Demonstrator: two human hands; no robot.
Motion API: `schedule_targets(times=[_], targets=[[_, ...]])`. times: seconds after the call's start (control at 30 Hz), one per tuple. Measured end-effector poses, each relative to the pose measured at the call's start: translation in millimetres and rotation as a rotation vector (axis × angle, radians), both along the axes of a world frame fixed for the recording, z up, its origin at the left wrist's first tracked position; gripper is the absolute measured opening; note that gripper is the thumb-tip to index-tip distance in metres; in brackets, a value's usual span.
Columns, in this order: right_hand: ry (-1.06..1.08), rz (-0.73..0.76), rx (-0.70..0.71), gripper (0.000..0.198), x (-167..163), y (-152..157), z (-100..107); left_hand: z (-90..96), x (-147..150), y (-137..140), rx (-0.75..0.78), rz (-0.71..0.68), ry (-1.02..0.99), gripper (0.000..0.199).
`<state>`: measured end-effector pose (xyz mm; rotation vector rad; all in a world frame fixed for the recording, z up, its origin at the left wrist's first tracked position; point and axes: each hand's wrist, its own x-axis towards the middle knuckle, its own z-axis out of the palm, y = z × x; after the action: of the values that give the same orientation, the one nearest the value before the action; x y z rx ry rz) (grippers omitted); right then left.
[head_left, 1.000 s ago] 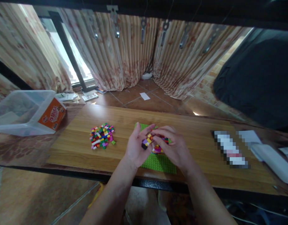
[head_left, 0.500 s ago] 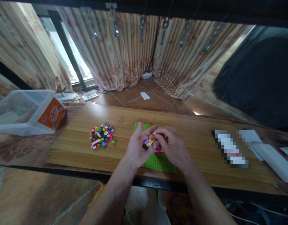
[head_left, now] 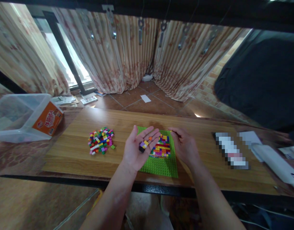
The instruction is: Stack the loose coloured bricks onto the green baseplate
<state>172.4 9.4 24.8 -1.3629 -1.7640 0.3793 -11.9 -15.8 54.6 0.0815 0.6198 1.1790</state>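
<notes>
The left hand (head_left: 132,156) is lying palm up over the left part of a green baseplate (head_left: 160,167), its grip spread flat, and it is cradling a few small loose bricks (head_left: 142,145) in purple, yellow and black, while an orange brick (head_left: 150,138) is resting on its fingers. The right hand (head_left: 185,147) is hovering by the baseplate's far right corner, its fingers curling in toward the thumb; a speck of yellow is showing at the fingertips, but I cannot tell whether the grip is pinching a brick there. The baseplate is sitting toward the near edge of the wooden table (head_left: 70,156), around the middle of its length, and is carrying a tightly packed block of many-coloured bricks (head_left: 163,148), which the left fingers are partly covering. Nearer the table's left edge, a heap of mixed bricks (head_left: 101,140) is lying loose, with a single green brick (head_left: 113,147) sitting at its right side. Toward the right edge, a pixelated item (head_left: 230,150) is lying at a slant. A clear plastic bin (head_left: 24,127) with an orange label (head_left: 48,120) is standing beyond the left edge.
</notes>
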Motion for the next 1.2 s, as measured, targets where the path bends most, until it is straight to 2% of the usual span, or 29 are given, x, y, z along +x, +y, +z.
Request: schedule_targets(times=[0.27,0.67,0.83,1.03,1.2], targets=[[0.091,-0.003,-0.144,0.021,-6.5,-0.6,-6.5,2.4,-2.9,1.0,-0.009,0.036,0.017,0.057],[0.218,0.003,-0.256,0.018,-8.2,8.6,-25.1,0.2,-7.5,0.5,0.029,0.051,0.013,0.056],[0.338,0.020,-0.341,0.020,-7.6,12.5,-29.6,-0.5,-7.3,0.3,0.039,0.054,0.003,0.057],[0.564,0.048,-0.488,0.025,-9.9,13.3,-25.1,-0.6,-7.3,0.4,0.030,0.054,0.000,0.057],[0.644,0.065,-0.543,0.027,-10.4,10.4,-19.2,-0.5,-7.1,0.4,0.027,0.055,0.007,0.056]])
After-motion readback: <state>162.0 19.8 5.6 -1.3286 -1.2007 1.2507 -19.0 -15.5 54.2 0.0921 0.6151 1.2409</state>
